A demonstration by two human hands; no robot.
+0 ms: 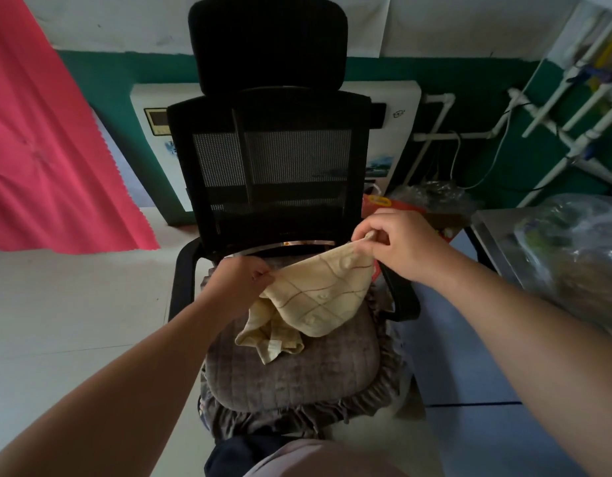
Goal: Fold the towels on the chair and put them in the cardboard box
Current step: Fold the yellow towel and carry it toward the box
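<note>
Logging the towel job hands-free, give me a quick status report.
Left hand and right hand each pinch the cream towel, lifted over the chair cushion. Lower end crumpled. Nothing in the way. Cardboard box not visible.

A single wide-angle head view looked forward and steeply down from close above the chair (273, 160), its seat near and centred, backrest rising on the far side against the wall, edges bending outward to left and right

Both arms extended; left hand (241, 282), right hand (399, 246) pinching.
</note>
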